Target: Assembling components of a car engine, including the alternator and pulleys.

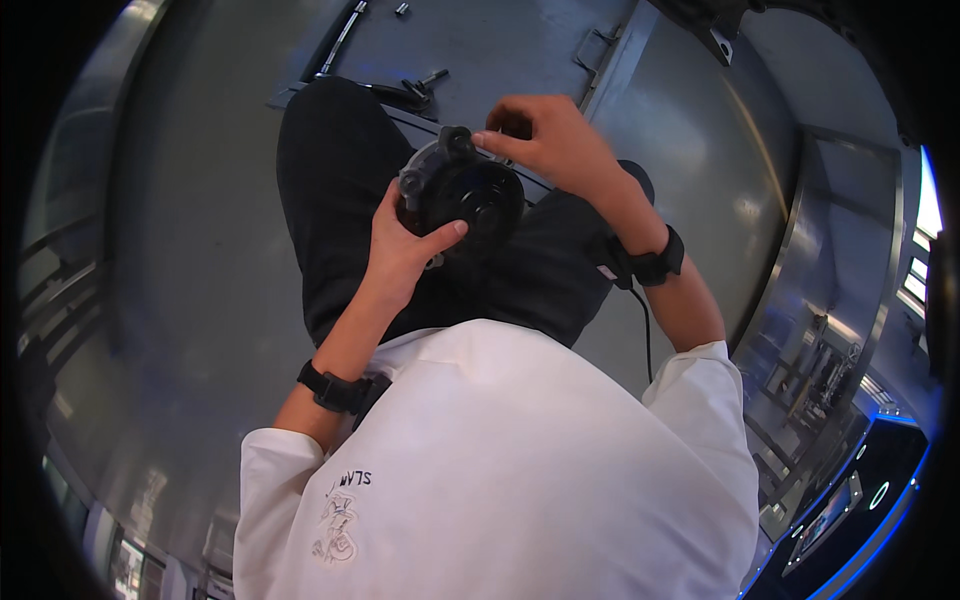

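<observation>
Resting over the lap at 12 o'clock, one round black mechanical part (462,192) is gripped by the left hand (400,240) and pinched at its top knob by the right hand (545,135). Two black wristbands are worn. A grey metal floor (190,250) is seen below.

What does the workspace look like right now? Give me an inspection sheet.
Surface: grey metal floor, seen past the person's dark trousers.
Job's things: round black mechanical part held over the lap.
Clutter: small tools and bolts on the floor ahead.
Hands: left hand grips the part's side; right hand pinches its top with the fingers.
Cables: thin black cable hanging from the right wristband.
Surroundings: metal panels and a blue-lit console.
</observation>
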Demonstrator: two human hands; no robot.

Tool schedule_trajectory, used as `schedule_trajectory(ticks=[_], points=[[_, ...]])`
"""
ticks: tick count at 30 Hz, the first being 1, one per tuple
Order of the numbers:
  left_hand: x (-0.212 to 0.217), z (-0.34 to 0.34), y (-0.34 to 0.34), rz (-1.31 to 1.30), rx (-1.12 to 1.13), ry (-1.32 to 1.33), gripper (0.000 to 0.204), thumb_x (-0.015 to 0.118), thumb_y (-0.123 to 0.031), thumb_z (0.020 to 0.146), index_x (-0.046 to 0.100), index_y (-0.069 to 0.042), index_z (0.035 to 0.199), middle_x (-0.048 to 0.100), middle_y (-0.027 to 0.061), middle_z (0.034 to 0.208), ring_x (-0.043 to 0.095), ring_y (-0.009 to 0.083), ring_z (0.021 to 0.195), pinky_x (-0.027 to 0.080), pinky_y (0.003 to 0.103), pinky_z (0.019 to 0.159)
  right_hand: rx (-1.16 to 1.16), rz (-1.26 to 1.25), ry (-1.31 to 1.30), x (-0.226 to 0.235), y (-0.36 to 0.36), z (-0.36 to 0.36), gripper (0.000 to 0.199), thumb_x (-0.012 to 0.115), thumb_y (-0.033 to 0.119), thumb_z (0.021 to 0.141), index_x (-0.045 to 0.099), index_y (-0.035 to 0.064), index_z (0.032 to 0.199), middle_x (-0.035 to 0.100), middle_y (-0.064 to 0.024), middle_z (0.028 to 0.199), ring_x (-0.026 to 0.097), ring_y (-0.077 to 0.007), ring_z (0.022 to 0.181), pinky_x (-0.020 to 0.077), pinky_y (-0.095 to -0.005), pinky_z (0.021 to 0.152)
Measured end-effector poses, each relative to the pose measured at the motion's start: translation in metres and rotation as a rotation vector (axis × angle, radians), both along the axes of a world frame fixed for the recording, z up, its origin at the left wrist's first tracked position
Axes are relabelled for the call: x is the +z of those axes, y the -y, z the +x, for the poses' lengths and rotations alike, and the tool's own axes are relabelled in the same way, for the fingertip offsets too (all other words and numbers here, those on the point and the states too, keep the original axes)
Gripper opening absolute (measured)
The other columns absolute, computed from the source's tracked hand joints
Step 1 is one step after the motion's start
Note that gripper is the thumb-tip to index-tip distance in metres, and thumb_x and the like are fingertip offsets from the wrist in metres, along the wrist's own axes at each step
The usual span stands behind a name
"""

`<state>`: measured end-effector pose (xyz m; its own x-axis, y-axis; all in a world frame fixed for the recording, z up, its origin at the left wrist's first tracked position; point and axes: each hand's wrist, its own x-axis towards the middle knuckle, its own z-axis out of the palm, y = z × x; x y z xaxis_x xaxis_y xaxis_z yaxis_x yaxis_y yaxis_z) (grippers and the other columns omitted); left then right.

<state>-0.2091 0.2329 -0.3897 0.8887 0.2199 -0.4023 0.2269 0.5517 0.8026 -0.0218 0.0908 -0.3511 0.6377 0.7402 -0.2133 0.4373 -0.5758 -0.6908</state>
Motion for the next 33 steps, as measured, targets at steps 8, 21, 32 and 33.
schedule_trajectory(ticks=[8, 21, 32, 33], points=[[-0.007, 0.002, 0.004, 0.166, -0.046, 0.044, 0.060, 0.084, -0.006, 0.067, 0.051, -0.001, 0.117, 0.061, 0.0099, 0.111, 0.060, 0.0175, 0.105, 0.048, 0.031, 0.094, 0.066, 0.022, 0.288, 0.004, -0.023, -0.025, 0.032, 0.068, 0.022, 0.085, 0.065, -0.0007, 0.108, 0.067, -0.0129, 0.092, 0.063, -0.0217, 0.081, 0.0506, -0.0327, 0.076], [-0.016, -0.004, 0.010, -0.022, -0.122, -0.002, 0.057, 0.083, -0.007, 0.071, 0.051, -0.001, 0.118, 0.061, 0.0099, 0.111, 0.061, 0.0157, 0.103, 0.050, 0.029, 0.090, 0.304, 0.023, -0.012, -0.010, -0.001, -0.015, 0.028, 0.061, 0.014, 0.092, 0.060, -0.0040, 0.113, 0.068, -0.0167, 0.098, 0.067, -0.0291, 0.084, 0.0511, -0.0344, 0.079], [-0.030, 0.004, 0.003, -0.072, -0.062, -0.146, 0.062, 0.082, -0.006, 0.072, 0.048, 0.000, 0.123, 0.061, 0.0124, 0.113, 0.062, 0.0182, 0.104, 0.050, 0.030, 0.091, -0.246, -0.287, -0.196, -0.135, 0.076, 0.082, 0.032, 0.060, 0.020, 0.089, 0.064, -0.0034, 0.110, 0.072, -0.0126, 0.082, 0.070, -0.0194, 0.076, 0.0531, -0.0333, 0.069], [-0.030, 0.004, 0.003, -0.070, -0.067, -0.135, 0.062, 0.083, -0.006, 0.072, 0.048, 0.000, 0.123, 0.061, 0.0125, 0.113, 0.062, 0.0183, 0.104, 0.050, 0.030, 0.091, -0.313, -0.405, -0.251, -0.161, 0.080, 0.092, 0.033, 0.062, 0.022, 0.089, 0.065, -0.0029, 0.110, 0.072, -0.0128, 0.084, 0.070, -0.0209, 0.078, 0.0539, -0.0337, 0.072]])
